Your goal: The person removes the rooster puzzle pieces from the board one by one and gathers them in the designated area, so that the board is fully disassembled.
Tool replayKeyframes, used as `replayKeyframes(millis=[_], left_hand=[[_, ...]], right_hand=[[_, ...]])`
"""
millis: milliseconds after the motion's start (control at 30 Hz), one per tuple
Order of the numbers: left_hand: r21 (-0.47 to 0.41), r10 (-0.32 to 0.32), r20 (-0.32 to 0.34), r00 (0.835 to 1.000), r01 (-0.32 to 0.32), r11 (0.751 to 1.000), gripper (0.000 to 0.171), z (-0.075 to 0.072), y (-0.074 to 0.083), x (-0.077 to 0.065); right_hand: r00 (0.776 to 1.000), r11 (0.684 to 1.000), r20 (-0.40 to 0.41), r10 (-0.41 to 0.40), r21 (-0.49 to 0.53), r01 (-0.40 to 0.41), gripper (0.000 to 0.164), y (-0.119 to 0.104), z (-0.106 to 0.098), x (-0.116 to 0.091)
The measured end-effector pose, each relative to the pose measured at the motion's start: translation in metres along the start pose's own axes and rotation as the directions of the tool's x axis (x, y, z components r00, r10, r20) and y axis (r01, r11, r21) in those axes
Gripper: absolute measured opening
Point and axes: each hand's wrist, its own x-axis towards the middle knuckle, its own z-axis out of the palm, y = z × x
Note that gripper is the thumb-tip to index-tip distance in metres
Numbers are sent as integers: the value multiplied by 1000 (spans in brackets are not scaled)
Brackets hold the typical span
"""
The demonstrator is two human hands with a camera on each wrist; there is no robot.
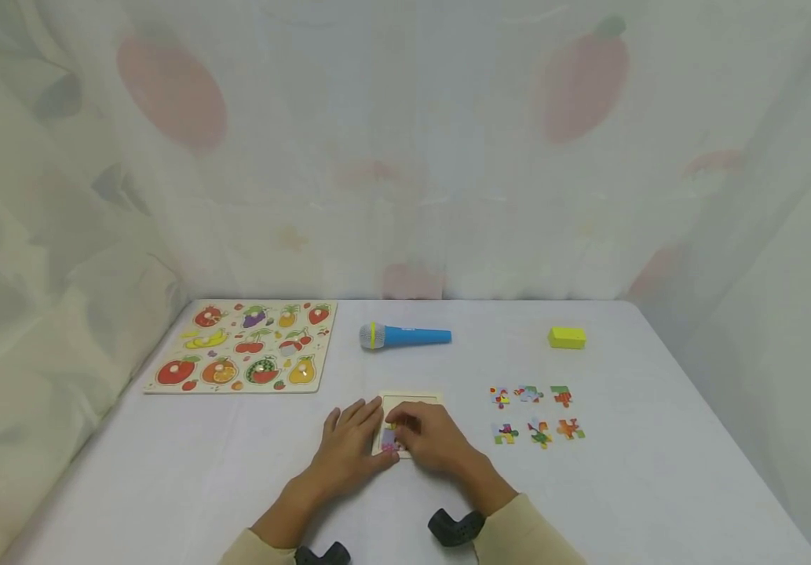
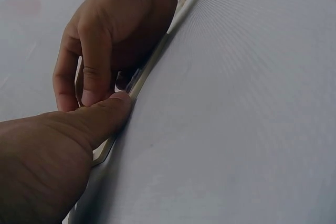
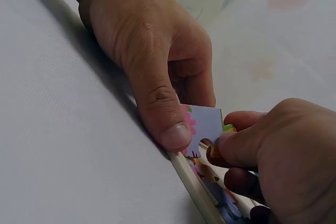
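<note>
A small wooden puzzle tray (image 1: 412,397) lies at the middle front of the table. My left hand (image 1: 348,451) rests along its left side, fingers spread and straight, the thumb on the near rim. Inside the tray sits a lavender puzzle piece with a pink flower (image 3: 207,121), next to that thumb. My right hand (image 1: 436,439) is bent over the tray; in the right wrist view its thumb and fingertips pinch a small puzzle piece (image 3: 228,128), mostly hidden, with a green and yellow edge showing against the lavender piece. Another piece with colourful print (image 3: 209,170) lies under the right fingers.
Several loose jigsaw pieces (image 1: 528,394) lie in two rows right of the tray. A yellow block (image 1: 567,338) is at the back right, a blue microphone (image 1: 415,337) at the back middle, and a fruit peg board (image 1: 241,346) at the back left. Curtains surround the table (image 1: 659,486).
</note>
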Motion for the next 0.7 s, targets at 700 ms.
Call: replayKeyframes(millis=[700], left_hand=[[-3,-14,17,1000,14,1000,79,0,1,0]], right_hand=[[981,965,-168,93,258,-47,16,-22,-44,-2]])
